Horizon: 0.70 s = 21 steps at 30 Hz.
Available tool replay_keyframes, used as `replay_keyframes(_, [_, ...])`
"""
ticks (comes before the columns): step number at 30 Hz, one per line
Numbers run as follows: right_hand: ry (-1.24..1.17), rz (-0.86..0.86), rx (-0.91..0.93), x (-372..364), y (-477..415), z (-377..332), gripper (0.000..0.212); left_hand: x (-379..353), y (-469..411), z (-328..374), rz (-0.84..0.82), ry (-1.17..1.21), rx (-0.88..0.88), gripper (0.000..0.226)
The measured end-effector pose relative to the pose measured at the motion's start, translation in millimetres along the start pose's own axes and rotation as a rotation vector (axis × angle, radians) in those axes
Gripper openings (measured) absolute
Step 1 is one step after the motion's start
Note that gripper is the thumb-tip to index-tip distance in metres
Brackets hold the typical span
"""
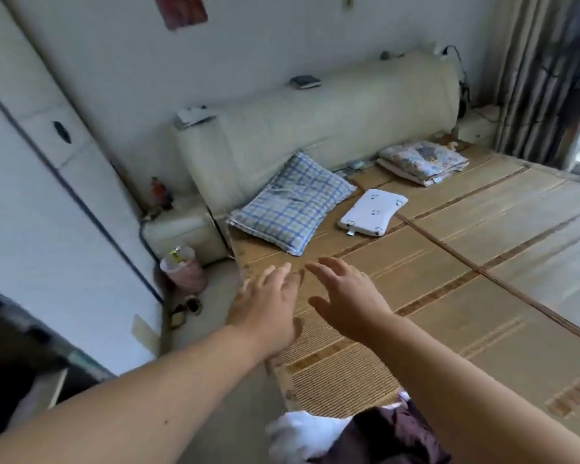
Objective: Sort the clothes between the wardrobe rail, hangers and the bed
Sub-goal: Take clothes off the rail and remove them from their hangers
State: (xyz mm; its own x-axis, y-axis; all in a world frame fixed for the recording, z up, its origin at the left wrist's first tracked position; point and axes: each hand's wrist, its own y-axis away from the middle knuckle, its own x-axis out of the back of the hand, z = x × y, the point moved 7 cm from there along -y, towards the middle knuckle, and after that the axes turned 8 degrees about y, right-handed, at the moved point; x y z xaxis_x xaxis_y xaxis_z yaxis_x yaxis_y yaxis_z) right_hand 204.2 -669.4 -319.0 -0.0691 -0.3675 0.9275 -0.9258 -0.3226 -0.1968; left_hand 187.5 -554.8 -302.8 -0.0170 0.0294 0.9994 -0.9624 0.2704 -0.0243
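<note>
Both my arms reach forward over the near left corner of the bed (449, 262), which is covered with a woven straw mat. My left hand (268, 303) hovers at the bed's edge with fingers spread and nothing in it. My right hand (345, 296) is beside it, open too, palm facing left. A pile of clothes, white (298, 433) and dark purple (395, 430), lies at the bottom of the view below my arms. The white wardrobe (47, 202) stands on the left; its rail and hangers are out of sight.
A blue checked pillow (292, 202) and a small white pillow (372, 212) lie near the padded headboard (315, 128). A folded floral blanket (422, 160) sits further back. A pink bin (185, 269) stands in the gap between wardrobe and bed. Curtains (536, 78) hang at the right.
</note>
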Motion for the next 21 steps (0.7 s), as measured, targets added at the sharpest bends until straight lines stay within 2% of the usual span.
replay_keyframes(5, [-0.062, 0.048, 0.285, 22, -55, -161, 0.062, 91, 85, -128, 0.199, -0.062, 0.251, 0.079])
replay_keyframes(11, [-0.121, 0.081, 0.566, 31, -70, -354, 0.064, 165, 216, -249, 0.347, -0.155, 0.549, 0.077])
replay_keyframes(17, [-0.179, 0.095, 0.771, 39, -53, -505, 0.063, 211, 323, -318, 0.436, -0.127, 0.639, 0.069])
replay_keyframes(21, [-0.301, 0.144, 0.853, 55, -47, -587, 0.063, 257, 375, -346, 0.572, -0.165, 0.691, 0.07])
